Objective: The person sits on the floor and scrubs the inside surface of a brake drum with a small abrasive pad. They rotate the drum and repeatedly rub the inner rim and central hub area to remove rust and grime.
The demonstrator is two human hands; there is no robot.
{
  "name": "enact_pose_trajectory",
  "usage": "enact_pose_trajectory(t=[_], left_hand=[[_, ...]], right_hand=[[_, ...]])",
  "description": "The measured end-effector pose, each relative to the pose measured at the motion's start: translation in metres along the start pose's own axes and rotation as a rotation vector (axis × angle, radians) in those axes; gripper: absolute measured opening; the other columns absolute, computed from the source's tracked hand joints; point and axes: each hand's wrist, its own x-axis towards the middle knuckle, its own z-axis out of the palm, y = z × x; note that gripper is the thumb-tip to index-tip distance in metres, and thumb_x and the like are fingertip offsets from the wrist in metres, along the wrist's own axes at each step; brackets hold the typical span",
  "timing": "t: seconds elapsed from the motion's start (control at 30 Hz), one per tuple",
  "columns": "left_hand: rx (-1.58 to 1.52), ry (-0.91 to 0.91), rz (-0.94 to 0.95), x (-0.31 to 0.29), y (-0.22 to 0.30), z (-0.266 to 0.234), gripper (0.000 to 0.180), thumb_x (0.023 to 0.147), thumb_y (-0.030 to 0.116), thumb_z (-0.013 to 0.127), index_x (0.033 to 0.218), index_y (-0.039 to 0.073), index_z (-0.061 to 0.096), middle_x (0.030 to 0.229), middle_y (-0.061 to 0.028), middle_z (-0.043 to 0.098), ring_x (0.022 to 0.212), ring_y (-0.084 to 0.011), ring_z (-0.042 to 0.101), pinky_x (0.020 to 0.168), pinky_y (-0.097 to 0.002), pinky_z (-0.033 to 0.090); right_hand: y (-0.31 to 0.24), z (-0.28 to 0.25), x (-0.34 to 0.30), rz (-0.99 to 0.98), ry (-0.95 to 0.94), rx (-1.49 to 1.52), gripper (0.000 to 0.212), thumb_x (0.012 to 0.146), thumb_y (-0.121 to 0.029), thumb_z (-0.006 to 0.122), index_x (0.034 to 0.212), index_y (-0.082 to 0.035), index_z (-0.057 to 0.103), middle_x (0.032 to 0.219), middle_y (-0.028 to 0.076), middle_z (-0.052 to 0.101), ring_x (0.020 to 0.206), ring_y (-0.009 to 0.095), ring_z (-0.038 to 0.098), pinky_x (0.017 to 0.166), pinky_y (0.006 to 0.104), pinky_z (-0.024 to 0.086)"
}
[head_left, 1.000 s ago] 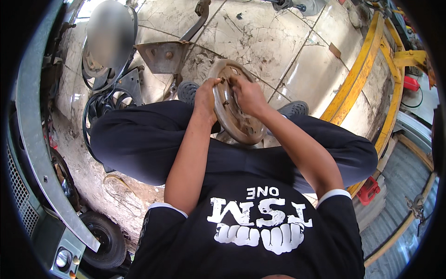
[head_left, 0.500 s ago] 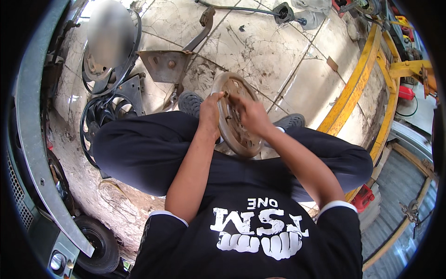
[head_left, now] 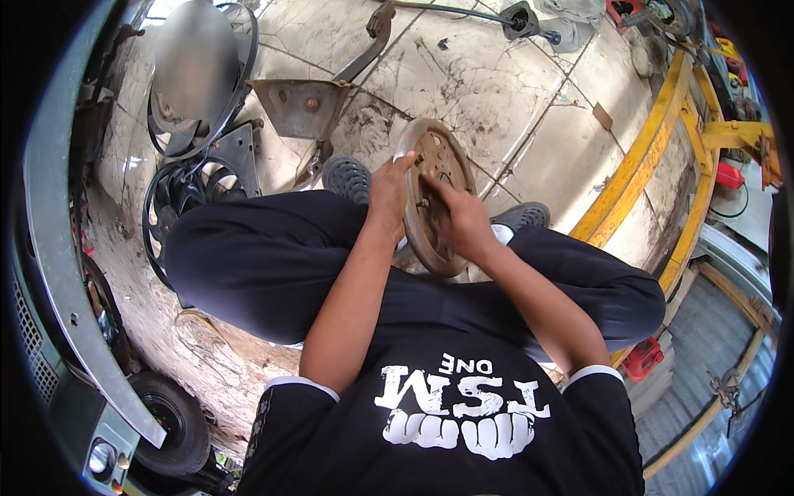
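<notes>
One yellow frame (head_left: 647, 149), partly hidden behind the right leg (head_left: 583, 264), one tilted brown disc (head_left: 449, 159) between both legs (head_left: 265, 252), two shoes (head_left: 347, 178), partly covered, left hand (head_left: 388, 195) clamped on the disc's left rim, right hand (head_left: 465, 221) at its face, whether pinching cannot be told

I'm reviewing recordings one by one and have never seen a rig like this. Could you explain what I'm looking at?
There is no machine here, just a person's two bare hands. The view comes from a wide fisheye camera worn on the head, looking down, so straight edges bend near the rim. The left hand holds a round, brownish metal disc by its left edge, tilted; the right hand has its fingers at the disc's face, though their exact grip is unclear. On the tiled floor ahead lies a metal bracket, with a black fan-like part farther left. A yellow frame is at the right.
</notes>
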Motion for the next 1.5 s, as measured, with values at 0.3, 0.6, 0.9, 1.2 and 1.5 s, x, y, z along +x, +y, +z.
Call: enact_pose_trajectory(t=[0.3, 0.6, 0.9, 1.2, 1.5], left_hand=[[-0.113, -0.008, -0.001, -0.009, -0.005, -0.010, 0.044, 0.102, 0.032, 0.060, 0.134, 0.002, 0.062, 0.117, -0.0132, 0.069, 0.103, -0.0267, 0.069, 0.090, -0.0466, 0.058], [0.008, 0.065, 0.052, 0.003, -0.014, -0.020, 0.043, 0.103, 0.034, 0.057, 0.132, 0.003, 0.062, 0.120, -0.0143, 0.069, 0.105, -0.0285, 0.071, 0.091, -0.0470, 0.059], [-0.011, 0.071, 0.028, -0.004, -0.011, -0.012, 0.041, 0.104, 0.032, 0.057, 0.132, 0.003, 0.062, 0.119, -0.0129, 0.069, 0.104, -0.0283, 0.070, 0.091, -0.0473, 0.058], [-0.043, 0.117, 0.009, -0.021, -0.007, -0.009, 0.037, 0.102, 0.030, 0.060, 0.126, 0.002, 0.063, 0.117, -0.0119, 0.068, 0.100, -0.0266, 0.069, 0.087, -0.0447, 0.058], [0.005, 0.144, 0.029, -0.020, -0.004, -0.009, 0.031, 0.099, 0.025, 0.061, 0.120, 0.002, 0.065, 0.107, -0.0103, 0.068, 0.093, -0.0253, 0.069, 0.085, -0.0429, 0.058]], right_hand=[[0.017, -0.012, 0.009, -0.235, -0.048, 0.253, 0.053, 0.098, -0.007, 0.057, 0.150, -0.007, 0.053, 0.125, 0.026, 0.069, 0.113, 0.048, 0.065, 0.094, 0.0514, 0.053], [0.013, 0.002, 0.033, -0.043, -0.053, 0.030, 0.054, 0.094, -0.007, 0.054, 0.147, -0.001, 0.051, 0.120, 0.032, 0.067, 0.109, 0.052, 0.064, 0.095, 0.0550, 0.051], [0.043, 0.021, 0.036, -0.120, 0.106, 0.012, 0.042, 0.105, -0.019, 0.055, 0.142, 0.001, 0.055, 0.119, 0.034, 0.067, 0.113, 0.051, 0.064, 0.096, 0.0568, 0.050], [0.031, 0.013, 0.043, 0.062, -0.036, 0.017, 0.046, 0.100, -0.005, 0.055, 0.146, -0.006, 0.055, 0.118, 0.029, 0.069, 0.109, 0.050, 0.065, 0.093, 0.0535, 0.052], [0.030, 0.021, 0.049, 0.129, -0.035, 0.012, 0.046, 0.100, -0.006, 0.053, 0.146, -0.004, 0.055, 0.113, 0.031, 0.069, 0.105, 0.051, 0.066, 0.090, 0.0556, 0.052]])
